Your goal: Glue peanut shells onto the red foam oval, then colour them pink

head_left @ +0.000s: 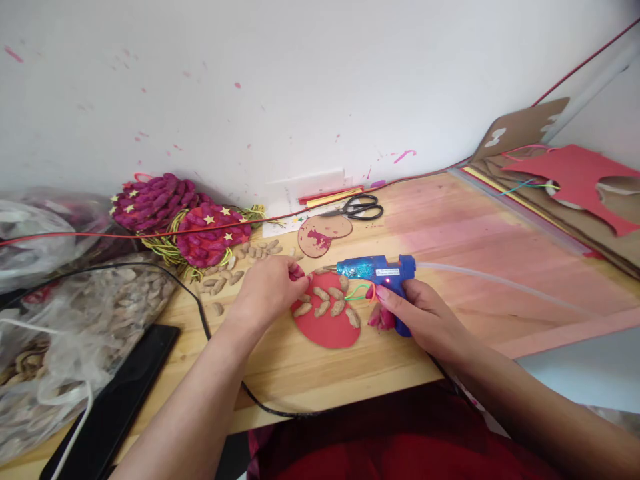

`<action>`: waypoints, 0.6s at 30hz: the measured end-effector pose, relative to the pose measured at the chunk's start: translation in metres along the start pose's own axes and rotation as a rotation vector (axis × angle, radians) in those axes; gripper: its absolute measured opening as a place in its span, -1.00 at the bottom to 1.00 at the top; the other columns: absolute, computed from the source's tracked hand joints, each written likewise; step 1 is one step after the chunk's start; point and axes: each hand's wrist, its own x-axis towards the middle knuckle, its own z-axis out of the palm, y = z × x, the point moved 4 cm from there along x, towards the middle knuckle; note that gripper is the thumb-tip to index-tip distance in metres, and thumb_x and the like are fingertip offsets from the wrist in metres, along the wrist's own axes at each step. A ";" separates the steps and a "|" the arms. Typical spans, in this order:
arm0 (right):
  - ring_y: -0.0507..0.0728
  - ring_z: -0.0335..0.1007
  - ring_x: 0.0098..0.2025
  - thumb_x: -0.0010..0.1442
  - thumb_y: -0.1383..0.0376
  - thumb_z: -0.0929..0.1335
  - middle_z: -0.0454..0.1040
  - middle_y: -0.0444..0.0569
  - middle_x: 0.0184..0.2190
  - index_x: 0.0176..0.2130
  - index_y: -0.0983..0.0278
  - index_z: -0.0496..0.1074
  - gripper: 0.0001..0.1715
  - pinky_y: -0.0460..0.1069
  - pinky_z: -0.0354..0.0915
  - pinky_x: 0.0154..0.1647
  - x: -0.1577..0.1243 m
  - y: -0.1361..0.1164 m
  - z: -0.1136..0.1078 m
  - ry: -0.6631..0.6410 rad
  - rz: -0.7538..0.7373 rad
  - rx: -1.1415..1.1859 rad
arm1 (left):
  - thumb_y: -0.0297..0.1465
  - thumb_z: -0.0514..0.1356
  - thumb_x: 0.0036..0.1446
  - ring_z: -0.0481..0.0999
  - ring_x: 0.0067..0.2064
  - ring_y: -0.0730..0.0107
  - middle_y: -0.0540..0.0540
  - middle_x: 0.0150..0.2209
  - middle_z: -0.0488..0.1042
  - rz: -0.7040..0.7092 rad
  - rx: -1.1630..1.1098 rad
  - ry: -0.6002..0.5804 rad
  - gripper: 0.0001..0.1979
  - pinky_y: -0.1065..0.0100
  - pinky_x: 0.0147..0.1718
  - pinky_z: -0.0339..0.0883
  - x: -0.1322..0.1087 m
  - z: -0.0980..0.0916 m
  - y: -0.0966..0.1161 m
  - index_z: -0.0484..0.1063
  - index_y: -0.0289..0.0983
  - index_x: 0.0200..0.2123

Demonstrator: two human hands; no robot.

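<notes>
My right hand (425, 313) is wrapped round the handle of a blue glue gun (370, 268), its nozzle pointing left. A clear glue stick (480, 273) trails from the gun's back. My left hand (267, 287) is closed in a pinch just left of the nozzle tip; what the fingers hold is hidden. Below the nozzle lies a red rounded card (327, 335) with several peanuts (337, 307) in rows on it. A green and orange cord loop (357, 290) runs from the card to my right fingers.
Loose peanuts (217, 287) and decorated magenta pieces (213, 233) lie left. Black scissors (363, 207) and a heart-shaped card (320, 235) sit behind. A plastic bag of peanuts (125, 307) and a black phone-like slab (133, 400) are at left. Red card scraps (580, 177) lie right.
</notes>
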 end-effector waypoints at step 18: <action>0.14 0.50 -0.41 0.23 -0.17 0.34 0.57 -0.02 -0.49 -0.42 0.24 0.44 -0.45 0.02 0.35 -0.34 0.001 -0.001 0.000 0.014 0.012 -0.008 | -0.34 0.21 0.08 0.55 -0.31 0.26 -0.03 -0.36 0.64 0.036 -0.059 -0.029 -0.86 0.31 -0.32 0.24 -0.001 0.005 -0.005 0.59 -0.16 -0.34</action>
